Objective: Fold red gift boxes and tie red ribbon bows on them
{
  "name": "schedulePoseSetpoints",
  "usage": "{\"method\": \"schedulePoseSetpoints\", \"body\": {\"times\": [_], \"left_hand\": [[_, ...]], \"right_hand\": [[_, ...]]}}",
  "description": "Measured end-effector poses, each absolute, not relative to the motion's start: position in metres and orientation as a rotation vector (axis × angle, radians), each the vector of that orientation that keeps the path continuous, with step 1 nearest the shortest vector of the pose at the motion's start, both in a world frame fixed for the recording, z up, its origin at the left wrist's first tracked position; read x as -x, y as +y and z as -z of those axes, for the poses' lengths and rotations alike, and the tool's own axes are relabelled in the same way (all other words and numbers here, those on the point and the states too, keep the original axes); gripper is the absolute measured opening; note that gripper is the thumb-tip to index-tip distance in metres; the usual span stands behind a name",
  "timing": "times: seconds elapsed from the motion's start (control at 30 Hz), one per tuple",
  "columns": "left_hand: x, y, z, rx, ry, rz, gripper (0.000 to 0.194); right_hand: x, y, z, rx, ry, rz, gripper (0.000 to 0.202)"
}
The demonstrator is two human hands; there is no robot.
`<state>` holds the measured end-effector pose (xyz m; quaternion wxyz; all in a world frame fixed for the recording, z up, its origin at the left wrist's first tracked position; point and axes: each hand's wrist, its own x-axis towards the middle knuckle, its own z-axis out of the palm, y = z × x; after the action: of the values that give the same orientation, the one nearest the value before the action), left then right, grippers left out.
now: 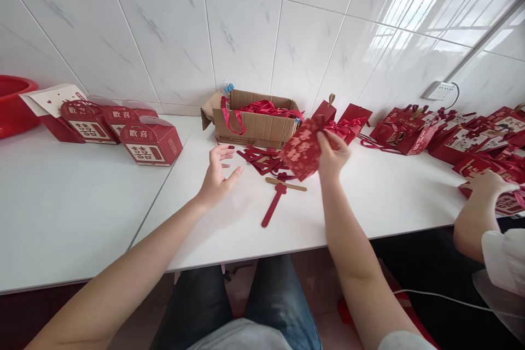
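My right hand (333, 154) pinches the top corner of a red patterned packet (302, 149), which hangs tilted above the white table (205, 240). To the left, my left hand (221, 175) has its fingers apart and holds nothing. Between and behind the hands, a pile of red and gold strips (262, 159) lies in front of an open cardboard box (256, 127) filled with red ribbons (268, 109). A red strip with a flower shape (272, 209) lies nearer to me, close to a gold strip (296, 186).
Several red boxes (151, 142) and a red basin (16, 106) stand at the left. Red bags with bows (356, 120) are behind my right hand. At the far right another person's hand (488, 183) touches red boxes. A power socket (441, 91) is by the wall.
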<state>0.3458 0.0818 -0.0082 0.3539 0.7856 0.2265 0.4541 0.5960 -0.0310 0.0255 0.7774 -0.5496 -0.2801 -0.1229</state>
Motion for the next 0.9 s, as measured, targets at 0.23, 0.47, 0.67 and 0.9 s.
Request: {"method": "schedulePoseSetpoints", "body": {"times": [0.23, 0.47, 0.67, 0.9], "left_hand": [[-0.312, 0.148, 0.013, -2.213, 1.024, -1.526, 0.069], [-0.264, 0.193, 0.021, -2.167, 1.394, -1.682, 0.082], [-0.267, 0.202, 0.033, -1.998, 1.528, -1.611, 0.100], [-0.250, 0.215, 0.030, -1.754, 1.603, -1.573, 0.110]], "right_hand": [[-0.684, -0.068, -0.008, 1.557, -0.324, 0.655, 0.023], [-0.702, -0.068, 0.008, 1.684, -0.237, 0.693, 0.023], [-0.711, -0.065, 0.016, 1.720, -0.317, 0.712, 0.010], [-0.717, -0.058, 0.035, 1.745, -0.328, 0.809, 0.022]]}}
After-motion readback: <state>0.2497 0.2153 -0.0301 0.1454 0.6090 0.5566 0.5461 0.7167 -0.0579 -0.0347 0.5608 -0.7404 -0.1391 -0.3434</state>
